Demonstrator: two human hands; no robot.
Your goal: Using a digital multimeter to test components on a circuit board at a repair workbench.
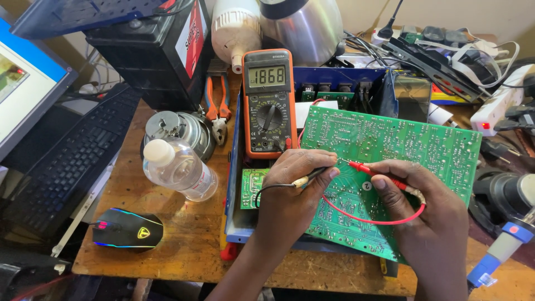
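Note:
A large green circuit board (401, 142) lies solder side up, tilted over a blue metal chassis (233, 167). My left hand (292, 187) pinches a black test probe (315, 174) with its tip on the board. My right hand (418, 203) holds a red test probe (370, 169), whose tip touches the board close to the black one. A red lead (368, 218) loops under my right hand. An orange digital multimeter (268, 103) stands propped at the chassis's left, its display lit with digits. A smaller green board (252, 187) sits inside the chassis beside my left hand.
On the wooden table (184, 239): a clear plastic bottle (178, 170), a lit gaming mouse (127, 228), a black keyboard (72, 159), pliers (216, 106), a black battery (153, 47). A monitor (22, 83) stands left. Cables and a power strip (499, 103) crowd the right.

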